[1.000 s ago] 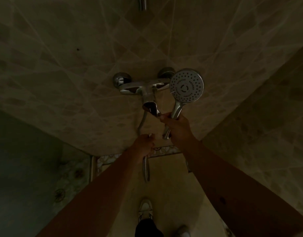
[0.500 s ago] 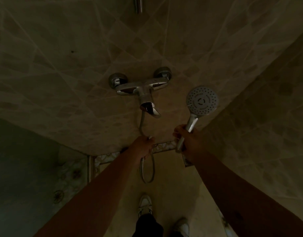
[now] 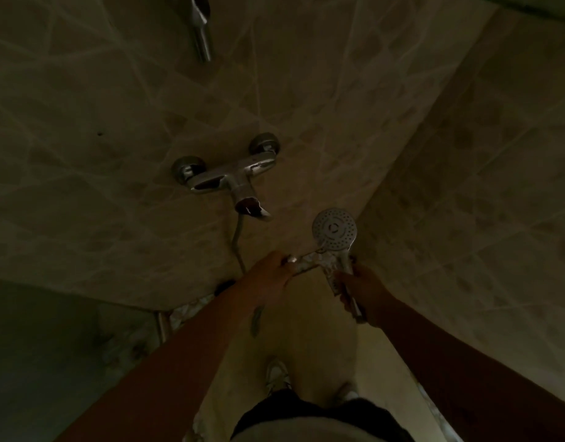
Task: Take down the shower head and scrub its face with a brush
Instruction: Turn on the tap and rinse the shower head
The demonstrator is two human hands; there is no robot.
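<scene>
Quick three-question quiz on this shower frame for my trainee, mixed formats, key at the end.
1. True or false: the shower head is clipped into a wall bracket.
2. Which hand grips its handle: A) the left hand B) the right hand?
3. Fill in: the hose hangs from the wall ____.

Key: 1 false; 2 B; 3 mixer tap.

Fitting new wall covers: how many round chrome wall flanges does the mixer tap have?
2: left flange at the tap's left end, right flange at its right end, slightly higher in view. None appear hidden.
</scene>
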